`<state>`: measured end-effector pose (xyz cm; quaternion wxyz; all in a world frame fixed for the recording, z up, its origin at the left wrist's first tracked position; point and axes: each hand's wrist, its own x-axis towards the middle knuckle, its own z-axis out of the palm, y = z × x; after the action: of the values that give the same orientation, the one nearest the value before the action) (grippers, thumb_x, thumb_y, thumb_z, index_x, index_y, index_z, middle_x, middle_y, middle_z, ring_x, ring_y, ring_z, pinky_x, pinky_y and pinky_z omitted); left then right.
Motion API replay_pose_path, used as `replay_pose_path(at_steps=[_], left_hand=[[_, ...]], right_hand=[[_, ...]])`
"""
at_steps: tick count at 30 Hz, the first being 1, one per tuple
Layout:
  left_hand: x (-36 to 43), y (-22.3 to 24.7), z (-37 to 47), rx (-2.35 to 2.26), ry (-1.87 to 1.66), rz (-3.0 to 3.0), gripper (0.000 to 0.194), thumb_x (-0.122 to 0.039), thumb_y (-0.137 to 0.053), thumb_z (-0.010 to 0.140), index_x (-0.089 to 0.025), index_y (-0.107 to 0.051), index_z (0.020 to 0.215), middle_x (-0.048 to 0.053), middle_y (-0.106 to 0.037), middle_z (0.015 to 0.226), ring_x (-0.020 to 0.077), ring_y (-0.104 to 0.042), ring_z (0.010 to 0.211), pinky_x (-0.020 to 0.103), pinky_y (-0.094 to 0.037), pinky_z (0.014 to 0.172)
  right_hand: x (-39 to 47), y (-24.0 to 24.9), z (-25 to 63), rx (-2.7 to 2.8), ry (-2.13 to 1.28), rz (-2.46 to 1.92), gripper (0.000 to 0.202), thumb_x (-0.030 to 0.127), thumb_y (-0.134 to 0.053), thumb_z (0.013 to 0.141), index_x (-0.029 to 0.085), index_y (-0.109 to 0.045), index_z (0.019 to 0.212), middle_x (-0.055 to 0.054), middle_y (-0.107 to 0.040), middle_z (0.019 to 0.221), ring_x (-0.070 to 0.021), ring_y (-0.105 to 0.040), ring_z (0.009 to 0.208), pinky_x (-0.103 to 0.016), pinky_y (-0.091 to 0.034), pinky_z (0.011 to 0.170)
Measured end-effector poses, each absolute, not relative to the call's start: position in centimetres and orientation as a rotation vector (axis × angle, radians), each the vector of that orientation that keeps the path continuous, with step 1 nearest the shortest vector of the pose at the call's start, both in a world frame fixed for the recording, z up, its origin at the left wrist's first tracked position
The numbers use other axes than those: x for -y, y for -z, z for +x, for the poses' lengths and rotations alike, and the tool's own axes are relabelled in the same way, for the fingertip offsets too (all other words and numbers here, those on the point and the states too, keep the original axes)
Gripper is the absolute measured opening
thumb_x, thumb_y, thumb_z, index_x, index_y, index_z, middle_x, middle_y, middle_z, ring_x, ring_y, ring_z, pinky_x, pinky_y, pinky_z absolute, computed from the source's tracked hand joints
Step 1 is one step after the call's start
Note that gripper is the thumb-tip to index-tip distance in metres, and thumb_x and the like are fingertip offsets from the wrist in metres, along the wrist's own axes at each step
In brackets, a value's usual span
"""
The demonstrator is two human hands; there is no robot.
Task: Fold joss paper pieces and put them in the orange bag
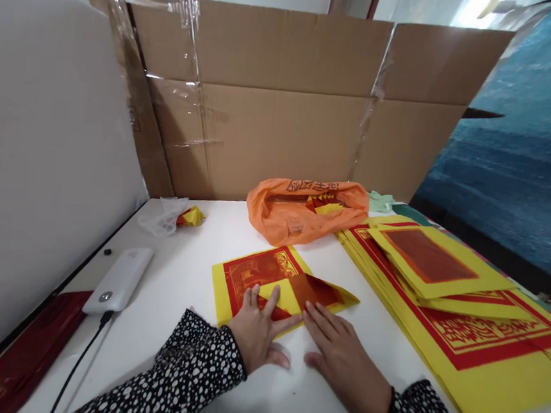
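A sheet of yellow paper with red and gold print (pixel 235 280) lies on the white table (pixel 191 283), partly folded, with a pointed flap reaching out to the right. My left hand (pixel 258 327) rests on its folded middle, fingers spread and pressing down. On the near edge of the pointed flap lie the fingertips of my right hand (pixel 340 350). Those fingers are stretched out flat and side by side, thumb apart. Neither hand grips anything. My fingers cover part of the folds.
An orange plastic bag (pixel 297 228) holds folded paper pieces at the back. To the right are stacked yellow-and-red paper sheets (pixel 499 342). A white power bank (pixel 122 280) with a black cable, a clear bag (pixel 163 216) and a folded paper piece (pixel 191 216) lie left. Cardboard (pixel 283 117) stands behind.
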<state>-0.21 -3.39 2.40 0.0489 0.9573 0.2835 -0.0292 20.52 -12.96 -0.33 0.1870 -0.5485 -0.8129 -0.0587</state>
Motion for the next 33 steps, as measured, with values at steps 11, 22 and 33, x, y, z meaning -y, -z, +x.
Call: replay_pose_path(at_steps=[11, 22, 33], left_hand=[[0.3, -4.5, 4.5, -0.96, -0.087, 2.762, 0.018, -0.023, -0.069, 0.084, -0.022, -0.069, 0.102, 0.009, -0.06, 0.121, 0.03, -0.057, 0.116, 0.053, -0.038, 0.105], [-0.9, -4.4, 3.4, -1.111, -0.477, 2.701, 0.062, -0.018, -0.071, 0.081, -0.021, -0.045, 0.137, 0.011, -0.064, 0.117, 0.0304, -0.056, 0.108, 0.05, -0.044, 0.092], [1.2, -2.4, -2.5, -0.741, -0.477, 2.707, 0.028, -0.033, -0.053, 0.094, -0.019, -0.066, 0.115, 0.009, -0.069, 0.118, 0.0222, -0.06, 0.115, 0.038, -0.05, 0.098]], right_hand=[[4.1, -2.2, 27.7, 1.725, -0.569, -1.73, 0.023, 0.019, -0.064, 0.077, 0.017, -0.068, 0.099, -0.005, -0.066, 0.091, -0.0198, -0.064, 0.084, -0.032, -0.051, 0.079], [6.3, -4.2, 24.6, 1.898, -0.14, -1.631, 0.009, 0.023, -0.059, 0.087, 0.02, -0.067, 0.083, -0.004, -0.063, 0.081, -0.0211, -0.06, 0.081, -0.035, -0.043, 0.075], [7.5, -4.0, 21.3, 2.349, -0.027, -1.32, 0.02, 0.011, -0.05, 0.095, 0.022, -0.067, 0.099, -0.003, -0.071, 0.088, -0.0173, -0.062, 0.084, -0.036, -0.037, 0.087]])
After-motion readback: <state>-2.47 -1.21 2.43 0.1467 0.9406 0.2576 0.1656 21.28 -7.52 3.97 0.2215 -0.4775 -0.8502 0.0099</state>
